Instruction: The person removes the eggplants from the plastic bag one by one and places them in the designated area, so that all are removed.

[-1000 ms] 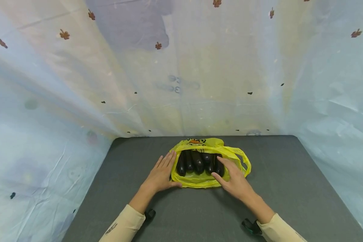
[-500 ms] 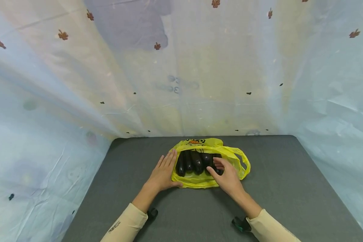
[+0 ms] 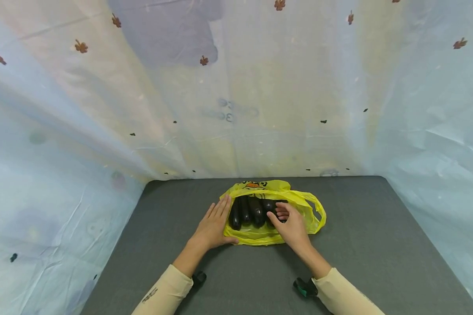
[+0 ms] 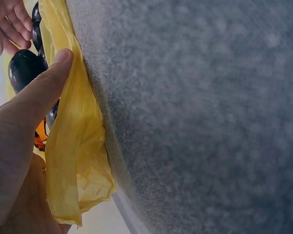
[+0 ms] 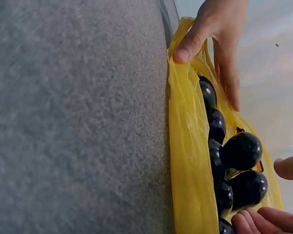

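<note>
Several glossy dark eggplants [image 3: 257,212] lie side by side inside a yellow plastic bag [image 3: 256,239] on the table, its mouth spread toward me. My left hand [image 3: 210,226] rests on the bag's left edge with straight fingers, and its thumb [image 4: 49,83] lies against the near rim. Over the right end of the row is my right hand [image 3: 294,226], fingers bent, thumb apart from them. In the right wrist view, its fingertips [image 5: 259,219] are close beside an upper eggplant [image 5: 249,189]; whether they touch is unclear. The rightmost eggplants are partly hidden behind this hand.
A grey table [image 3: 362,245] lies beneath the bag. Pale patterned sheeting [image 3: 276,87] hangs behind the table and along both sides. The bag's loop handle [image 3: 317,208] spreads to the right. Dark straps [image 3: 305,287] show near both cuffs.
My right hand has moved left over the eggplants, its fingers more bent than before. My left hand stays at the bag's left edge, almost unmoved.
</note>
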`<control>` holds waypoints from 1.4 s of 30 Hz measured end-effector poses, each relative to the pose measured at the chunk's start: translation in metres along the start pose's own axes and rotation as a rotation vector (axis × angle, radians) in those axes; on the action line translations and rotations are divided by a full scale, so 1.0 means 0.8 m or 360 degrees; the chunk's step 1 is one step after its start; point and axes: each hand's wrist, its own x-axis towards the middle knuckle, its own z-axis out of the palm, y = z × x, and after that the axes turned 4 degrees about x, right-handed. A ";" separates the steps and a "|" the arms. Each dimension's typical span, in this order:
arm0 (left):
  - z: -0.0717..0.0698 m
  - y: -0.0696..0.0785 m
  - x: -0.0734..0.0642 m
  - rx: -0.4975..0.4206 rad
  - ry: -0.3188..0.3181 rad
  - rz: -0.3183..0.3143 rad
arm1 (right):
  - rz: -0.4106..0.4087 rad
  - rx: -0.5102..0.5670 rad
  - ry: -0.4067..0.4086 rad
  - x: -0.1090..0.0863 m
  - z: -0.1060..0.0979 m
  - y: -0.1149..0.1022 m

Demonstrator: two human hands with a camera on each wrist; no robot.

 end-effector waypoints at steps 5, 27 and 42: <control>0.001 0.000 -0.001 -0.0012 0.0013 0.0018 | 0.0002 -0.0007 0.0034 0.004 0.004 0.001; 0.000 0.003 -0.001 -0.0032 0.0013 0.0016 | 0.0038 -0.0097 0.0048 0.025 0.016 0.003; -0.001 0.005 0.000 -0.0044 -0.0014 0.0012 | 0.0057 -0.0150 0.0058 0.028 0.019 -0.002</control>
